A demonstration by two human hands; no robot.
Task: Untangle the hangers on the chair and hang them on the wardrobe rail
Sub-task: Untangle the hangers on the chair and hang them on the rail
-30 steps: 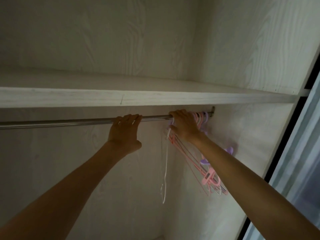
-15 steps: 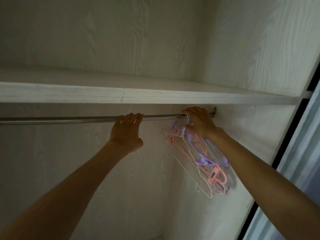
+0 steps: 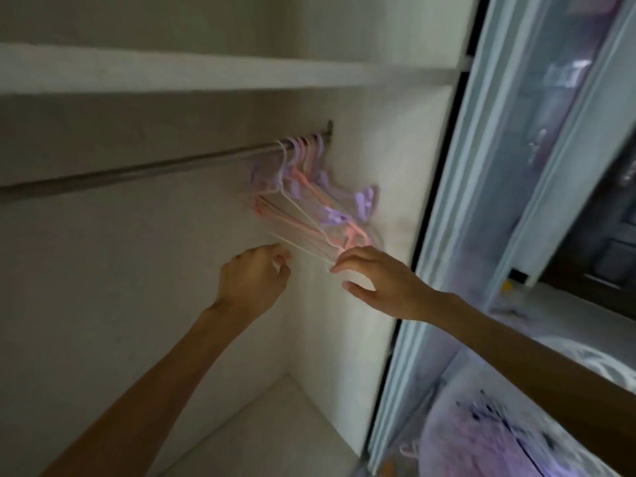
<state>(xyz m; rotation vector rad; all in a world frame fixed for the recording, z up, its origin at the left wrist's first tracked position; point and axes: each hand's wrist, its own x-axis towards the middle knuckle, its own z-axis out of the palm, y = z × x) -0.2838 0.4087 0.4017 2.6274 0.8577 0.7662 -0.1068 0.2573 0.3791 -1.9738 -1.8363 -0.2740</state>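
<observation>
A bunch of pink, purple and white hangers [image 3: 309,197] hangs by its hooks at the far right end of the rail [image 3: 144,172], close to the wardrobe's side wall, the bodies slanting down and to the right and blurred as if swinging. Both hands are below the bunch: the left hand [image 3: 253,282] has its fingers [image 3: 280,261] curled near the lower bar of a white hanger, though whether they pinch it or only brush it cannot be told through the blur; the right hand [image 3: 382,282] is spread, fingers wide, its fingertips [image 3: 339,266] at the bottom corner of the bunch and holding nothing. The step in hand looks like steadying the hung bunch and squaring it up. To do it well, I would cup the lower bars lightly with both hands until the swing dies, rather than grab, since a tug could lift a hook off the rail or knot the thin frames again; then check each hook sits over the rail on its own and slide them apart leftward, where the rail is bare. No brand, label or writing can be read anywhere; the right side of the view is too smeared to make out
</observation>
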